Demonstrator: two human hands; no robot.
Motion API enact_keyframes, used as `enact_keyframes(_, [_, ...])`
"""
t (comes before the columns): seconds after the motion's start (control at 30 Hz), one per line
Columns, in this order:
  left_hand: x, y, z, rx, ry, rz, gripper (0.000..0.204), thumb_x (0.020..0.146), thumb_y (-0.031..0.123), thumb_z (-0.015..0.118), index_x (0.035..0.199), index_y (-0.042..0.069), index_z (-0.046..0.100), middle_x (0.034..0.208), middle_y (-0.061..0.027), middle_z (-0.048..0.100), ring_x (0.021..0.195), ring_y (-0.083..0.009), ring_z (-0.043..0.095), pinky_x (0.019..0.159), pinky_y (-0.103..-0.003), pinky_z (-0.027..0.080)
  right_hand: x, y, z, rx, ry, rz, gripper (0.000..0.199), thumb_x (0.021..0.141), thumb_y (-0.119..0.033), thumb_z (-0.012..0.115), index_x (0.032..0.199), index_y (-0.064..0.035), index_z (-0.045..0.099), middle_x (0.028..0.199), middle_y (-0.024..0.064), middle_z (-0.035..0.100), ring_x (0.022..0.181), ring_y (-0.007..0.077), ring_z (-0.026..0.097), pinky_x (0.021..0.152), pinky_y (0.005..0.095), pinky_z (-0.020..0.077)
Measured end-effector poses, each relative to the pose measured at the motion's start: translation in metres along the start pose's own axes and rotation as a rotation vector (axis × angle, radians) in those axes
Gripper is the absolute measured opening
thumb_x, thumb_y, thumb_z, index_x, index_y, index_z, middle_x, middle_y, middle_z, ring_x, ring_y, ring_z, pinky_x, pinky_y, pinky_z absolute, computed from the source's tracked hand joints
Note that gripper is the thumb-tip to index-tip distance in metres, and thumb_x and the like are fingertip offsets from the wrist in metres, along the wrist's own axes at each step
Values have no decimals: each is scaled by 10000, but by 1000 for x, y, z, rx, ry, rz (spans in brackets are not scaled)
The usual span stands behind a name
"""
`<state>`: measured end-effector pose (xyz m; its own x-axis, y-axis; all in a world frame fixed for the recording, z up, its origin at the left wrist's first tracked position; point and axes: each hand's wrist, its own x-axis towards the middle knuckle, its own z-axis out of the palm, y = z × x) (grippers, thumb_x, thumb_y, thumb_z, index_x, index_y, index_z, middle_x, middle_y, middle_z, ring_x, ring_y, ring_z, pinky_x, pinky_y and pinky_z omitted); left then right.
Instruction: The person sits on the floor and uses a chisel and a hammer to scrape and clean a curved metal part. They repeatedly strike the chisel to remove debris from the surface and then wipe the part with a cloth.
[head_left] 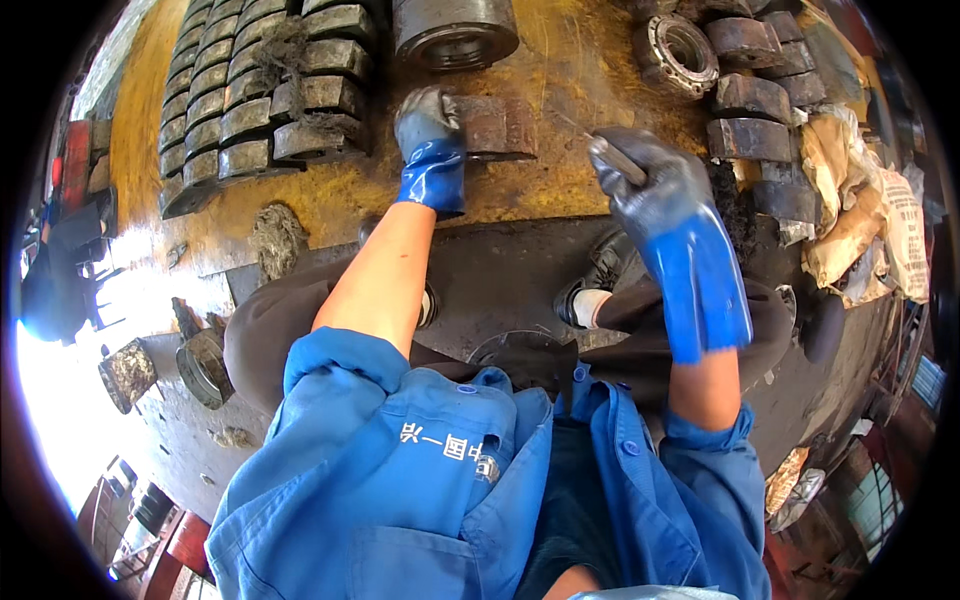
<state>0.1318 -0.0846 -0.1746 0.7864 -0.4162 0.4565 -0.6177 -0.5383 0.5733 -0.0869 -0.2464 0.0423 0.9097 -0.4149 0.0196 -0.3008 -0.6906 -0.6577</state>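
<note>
Blue work-jacket cloth (pixel 420 490) fills the near foreground and hides the person's lap and most of the legs; only one shoe (pixel 590 290) shows between the forearms, the other being barely visible behind the left arm. Both forearms rise from the lower edge in blue-cuffed, grimy gloves. Right hand (pixel 655 185) is clenched around a thin metal rod-like tool (pixel 618 160), of which only a short end pokes out of the fist, so its kind is hard to tell. Left hand (pixel 430 125) reaches farther, fingers clamped over the near end of a dark curved metal block (pixel 500 127) lying on the rusty yellow-brown surface (pixel 560 80). Beyond, stacked rows of similar blocks (pixel 250 90) sit left, a steel ring (pixel 452 32) is cut off at the top edge, and a flanged ring (pixel 680 52) lies right.
</note>
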Motion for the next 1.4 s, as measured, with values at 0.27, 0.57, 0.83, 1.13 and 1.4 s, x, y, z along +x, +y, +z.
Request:
enact_keyframes(0.27, [7,16,6,37,-49,-4,226,895,226,606,961,37,712,1018,-212,712,1018,-432,641,936,-526,494,28,26,52,1,-224,401,250,949,-220,670,1188,-226,744,1031,147,759,977,307,738,879,414,582])
enact_keyframes(0.57, [5,17,-9,41,-99,-31,221,877,164,613,1030,54,729,1024,-213,713,990,-429,655,907,-508,524,28,-28,5,-332,-189,261,218,965,-280,641,1071,-150,780,990,168,752,909,392,726,783,485,579])
enact_keyframes(0.83, [0,12,-7,-8,-15,-32,201,894,173,614,1018,60,724,1039,-222,709,996,-434,654,909,-502,523,34,-25,21,-293,-375,296,217,931,-263,718,1137,-211,762,966,143,757,897,351,734,812,438,589])
enact_keyframes(1.13, [2,15,-3,6,33,-37,231,923,183,596,1060,51,729,1053,-222,714,1017,-432,660,927,-489,523,-7,-14,24,-180,-241,261,220,905,-186,742,1114,-118,758,868,181,726,813,284,722,723,423,554])
enact_keyframes(1.4, [0,16,5,-39,8,-34,223,886,188,616,1027,58,729,1000,-224,711,987,-445,649,920,-516,515,-18,-30,32,-236,-262,408,214,912,-223,690,1113,-173,745,972,181,742,921,371,731,812,461,582])
